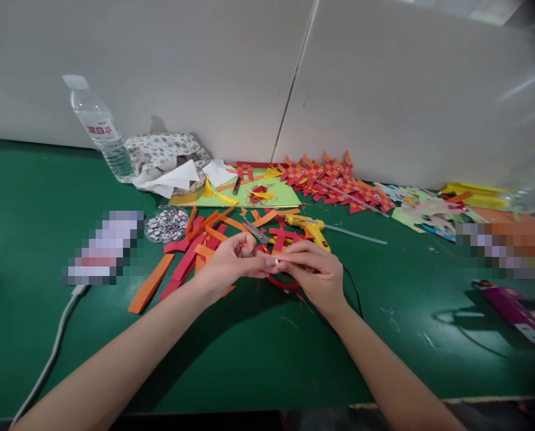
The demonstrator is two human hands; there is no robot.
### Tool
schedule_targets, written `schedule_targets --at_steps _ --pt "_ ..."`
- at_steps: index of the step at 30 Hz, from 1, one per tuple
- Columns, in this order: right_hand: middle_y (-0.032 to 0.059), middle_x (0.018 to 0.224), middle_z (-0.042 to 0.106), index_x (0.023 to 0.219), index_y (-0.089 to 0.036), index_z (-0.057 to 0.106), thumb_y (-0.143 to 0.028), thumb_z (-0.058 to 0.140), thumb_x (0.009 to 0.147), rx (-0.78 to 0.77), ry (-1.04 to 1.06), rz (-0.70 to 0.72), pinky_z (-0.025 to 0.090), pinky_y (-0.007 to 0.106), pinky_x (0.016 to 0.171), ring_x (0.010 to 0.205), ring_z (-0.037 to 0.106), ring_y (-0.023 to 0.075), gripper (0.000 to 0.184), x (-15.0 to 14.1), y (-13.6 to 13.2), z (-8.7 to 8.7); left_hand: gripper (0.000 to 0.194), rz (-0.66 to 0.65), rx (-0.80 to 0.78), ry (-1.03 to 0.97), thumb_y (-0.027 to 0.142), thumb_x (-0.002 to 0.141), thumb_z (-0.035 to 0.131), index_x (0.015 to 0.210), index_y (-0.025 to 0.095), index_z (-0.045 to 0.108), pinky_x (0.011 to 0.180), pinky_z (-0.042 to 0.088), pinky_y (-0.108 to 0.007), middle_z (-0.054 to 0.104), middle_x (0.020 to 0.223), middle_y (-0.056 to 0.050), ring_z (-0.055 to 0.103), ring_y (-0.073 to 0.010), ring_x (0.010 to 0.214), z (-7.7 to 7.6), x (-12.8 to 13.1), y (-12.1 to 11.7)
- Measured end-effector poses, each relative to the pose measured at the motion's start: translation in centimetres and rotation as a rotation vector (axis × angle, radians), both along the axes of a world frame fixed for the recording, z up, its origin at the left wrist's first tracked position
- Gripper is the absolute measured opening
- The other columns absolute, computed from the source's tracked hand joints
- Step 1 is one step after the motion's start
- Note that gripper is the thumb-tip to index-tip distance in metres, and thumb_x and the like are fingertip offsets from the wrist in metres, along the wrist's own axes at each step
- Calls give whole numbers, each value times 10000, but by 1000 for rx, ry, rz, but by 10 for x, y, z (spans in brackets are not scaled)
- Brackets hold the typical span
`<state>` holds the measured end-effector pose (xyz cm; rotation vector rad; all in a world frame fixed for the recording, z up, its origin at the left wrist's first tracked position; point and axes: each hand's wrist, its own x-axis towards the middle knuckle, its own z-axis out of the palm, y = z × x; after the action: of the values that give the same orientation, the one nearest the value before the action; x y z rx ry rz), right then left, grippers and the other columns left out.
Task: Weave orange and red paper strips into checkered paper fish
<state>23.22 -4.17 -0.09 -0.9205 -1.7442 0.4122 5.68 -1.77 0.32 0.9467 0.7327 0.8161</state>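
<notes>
Across the green table (249,359), woven red-and-orange paper pieces (328,178) lie heaped, with loose strips (153,282) nearer you. Your left hand (236,258) and right hand (318,272) meet, both curled nearly closed; just beyond lie a yellow glue gun (315,230) and scissors (255,230). Something tiny and white (276,261) shows between them; which hand grips it, I cannot tell.

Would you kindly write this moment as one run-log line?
left hand: curled | right hand: curled, meeting left | grip contents: unclear | nearby: orange and red strips, scissors, yellow glue gun
</notes>
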Motion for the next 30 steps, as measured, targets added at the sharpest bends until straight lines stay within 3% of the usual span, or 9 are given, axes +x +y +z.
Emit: schedule_targets --at_steps 7,16,30 --pt "18 763 664 862 -269 732 -157 661 764 102 -95 -49 510 273 622 684 621 140 165 5 2 -1 367 121 30 67 206 633 763 698 188 401 553 474 -172 668 599 31 703 -168 716 5 -1 0" --pt "46 818 681 957 -236 705 -115 616 792 232 -304 -1 514 292 664 739 609 153 223 8 5 -5 335 45 47 110 226 623 777 808 175 504 593 507 -205 730 706 -25 701 -170 731 1 -3 2" --pt "50 803 677 950 -222 685 -128 557 835 267 -391 50 505 300 673 748 603 160 196 10 6 -7 360 68 92 161 165 632 741 722 195 394 585 490 -228 679 583 8 689 -167 650 2 -1 2"
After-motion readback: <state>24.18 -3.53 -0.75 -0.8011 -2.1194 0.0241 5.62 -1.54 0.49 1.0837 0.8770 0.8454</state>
